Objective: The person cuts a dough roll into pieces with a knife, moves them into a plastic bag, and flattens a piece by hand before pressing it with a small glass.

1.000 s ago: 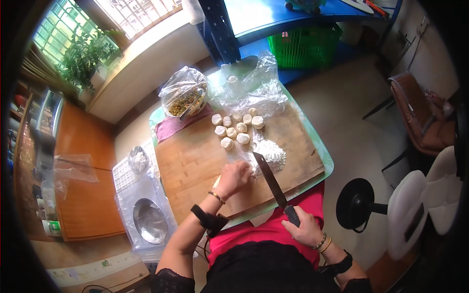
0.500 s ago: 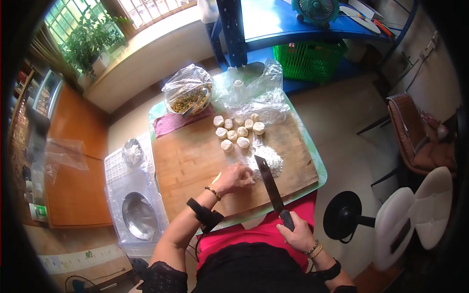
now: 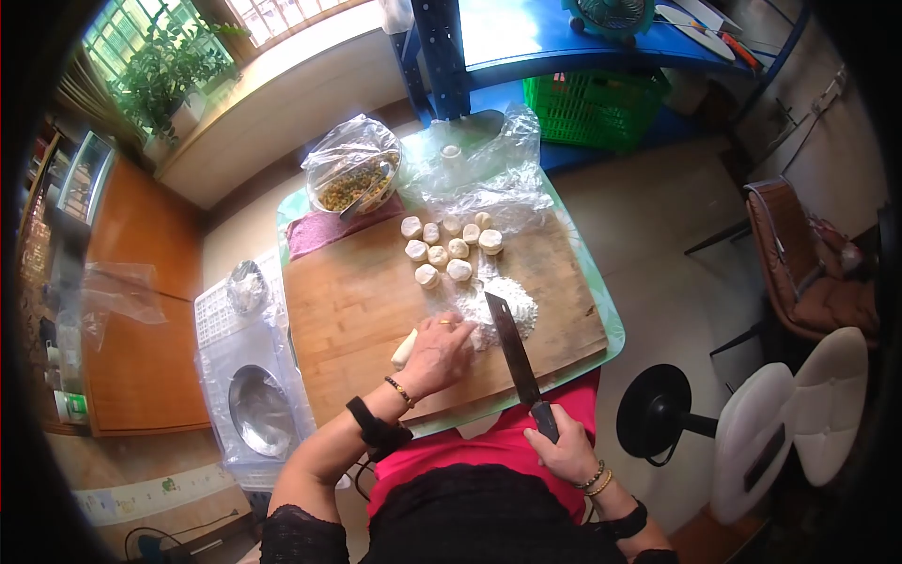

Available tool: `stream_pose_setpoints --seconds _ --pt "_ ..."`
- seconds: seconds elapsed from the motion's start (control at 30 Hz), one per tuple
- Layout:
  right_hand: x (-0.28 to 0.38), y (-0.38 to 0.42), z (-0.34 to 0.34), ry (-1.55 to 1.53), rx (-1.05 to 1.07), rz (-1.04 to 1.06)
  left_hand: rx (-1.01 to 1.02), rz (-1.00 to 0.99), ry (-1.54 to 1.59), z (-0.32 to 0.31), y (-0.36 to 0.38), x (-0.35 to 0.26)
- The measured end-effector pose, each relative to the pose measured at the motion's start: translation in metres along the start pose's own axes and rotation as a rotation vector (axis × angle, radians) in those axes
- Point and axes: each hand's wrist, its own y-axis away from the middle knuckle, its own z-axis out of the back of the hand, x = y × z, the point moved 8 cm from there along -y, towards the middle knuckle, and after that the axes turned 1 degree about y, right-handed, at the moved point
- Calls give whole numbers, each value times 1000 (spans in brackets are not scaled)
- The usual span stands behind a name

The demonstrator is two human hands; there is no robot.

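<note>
The knife [image 3: 512,346] is gripped firmly by the right hand [image 3: 567,446], fingers wrapped round the handle just past the near edge of the wooden board [image 3: 343,291], and the blade is angled over the board's right half; whether the wood is touched by it cannot be told. Over the middle of the board's near half, the left hand [image 3: 442,350] is held palm down, fingers bent and drawn together; what is pinched under them, if anything, cannot be told. A pale dough roll [image 3: 405,349] is seen on the board, part hidden by that hand. Floured dough pieces [image 3: 458,270] are clustered toward the board's far side, and flour [image 3: 515,305] is heaped right of the board's centre. Beyond the board's far left corner, a film-draped bowl [image 3: 383,199] is set, a pink cloth [image 3: 329,228] spread along the board's edge there. All is carried by the green surface [image 3: 584,258] beneath the board.
</note>
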Motion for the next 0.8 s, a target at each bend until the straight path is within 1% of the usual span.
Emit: stream_pose_setpoints --seconds 0.07,0.13,0.2,0.27,0.33,0.4,0.43,0.47,0.53,0.57,0.63,0.77,0.8 --pt "-2 0 -2 -8 -7 -3 -132 59 33 17 3 4" --pt "-4 -1 -1 3 -16 4 -158 78 -9 14 5 8" --pt "1 -1 -3 14 -5 -7 47 180 -110 -12 6 23" --pt "3 -1 -3 29 4 -18 36 142 -128 -17 4 24" --pt "1 -1 -4 -27 5 -61 29 100 -148 -17 3 25" --pt "3 -1 -3 -29 -5 -59 -182 81 -56 12 2 24" --pt "4 -2 -3 -31 -13 -59 -215 103 -50 19 3 24" --pt "4 -3 -3 -39 -15 -59 -209 99 -56 21 3 25" --pt "3 -4 -3 -38 -7 -70 -44 160 -64 11 3 32" --pt "2 -5 -3 -46 -8 -71 -37 158 -68 9 5 33" --pt "7 -7 -3 -6 -6 5 6 104 -86 -4 6 34" --pt "4 -7 -3 -49 3 -59 -17 64 -99 1 4 30" --pt "3 -7 -4 -46 6 -67 -91 78 -49 13 3 24"
